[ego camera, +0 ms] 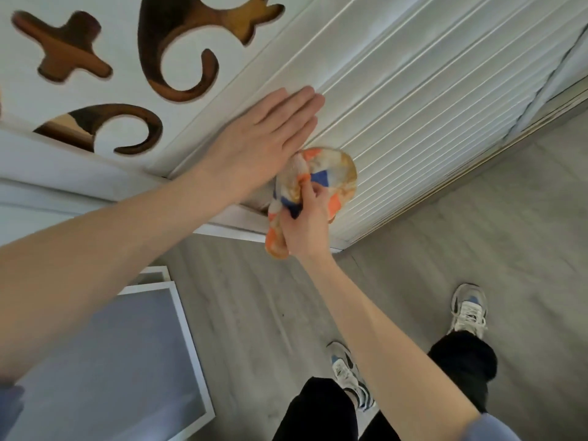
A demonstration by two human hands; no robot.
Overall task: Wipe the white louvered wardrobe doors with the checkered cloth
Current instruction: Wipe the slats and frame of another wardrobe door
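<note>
left hand [264, 138] lying flat, fingers straight, on white louvered wardrobe door [413, 100] | right hand [305, 218] gripping bunched orange-blue-white checkered cloth [331, 176] against slats

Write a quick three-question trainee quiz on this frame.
1. True or false: the left hand is curled into a fist.
2. The right hand grips: A) a sponge, B) the checkered cloth, C) a brush.
3. Fill in: the cloth is bunched against the white ____ of the louvered wardrobe door.
Key: 1 false, its fingers are straight; 2 B; 3 slats.
</note>
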